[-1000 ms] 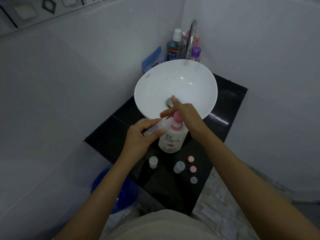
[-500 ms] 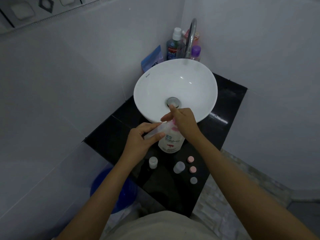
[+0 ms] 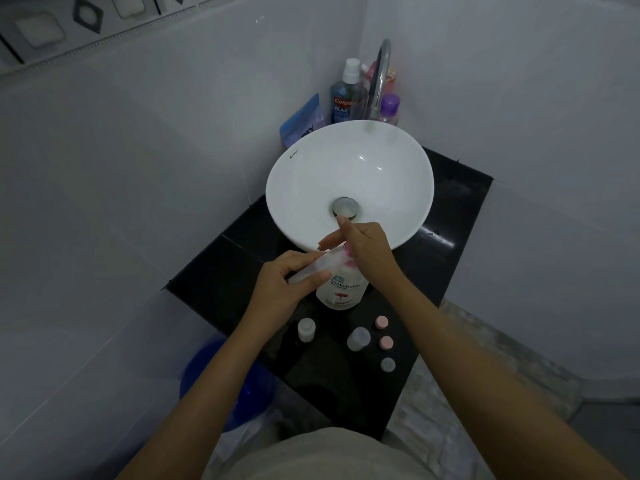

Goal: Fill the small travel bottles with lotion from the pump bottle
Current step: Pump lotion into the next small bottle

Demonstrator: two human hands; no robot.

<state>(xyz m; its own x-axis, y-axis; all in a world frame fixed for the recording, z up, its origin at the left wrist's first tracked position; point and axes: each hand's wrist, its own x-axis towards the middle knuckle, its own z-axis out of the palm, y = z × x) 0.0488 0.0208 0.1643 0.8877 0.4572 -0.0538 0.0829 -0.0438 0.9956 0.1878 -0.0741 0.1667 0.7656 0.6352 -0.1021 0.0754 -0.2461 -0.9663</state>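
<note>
1. Three loose caps (image 3: 384,342) and two small travel bottles (image 3: 358,338) stand on the black bench (image 3: 450,271).
2. Left hand (image 3: 280,289) grips a clear travel bottle (image 3: 311,270), tilted at the pump.
3. Right hand (image 3: 367,251), fingers straight, presses the lotion pump bottle (image 3: 343,291) before the white basin (image 3: 311,188).

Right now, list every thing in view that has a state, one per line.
pump bottle: upright on the counter, pump head under the right hand.
right hand: presses on the pump, fingers straight.
left hand: holds a travel bottle at the spout.
held travel bottle: tilted, uncapped.
two standing travel bottles: upright; capped or not, cannot tell.
three loose caps: off, lying on the counter.
faucet: no water visible.
</note>
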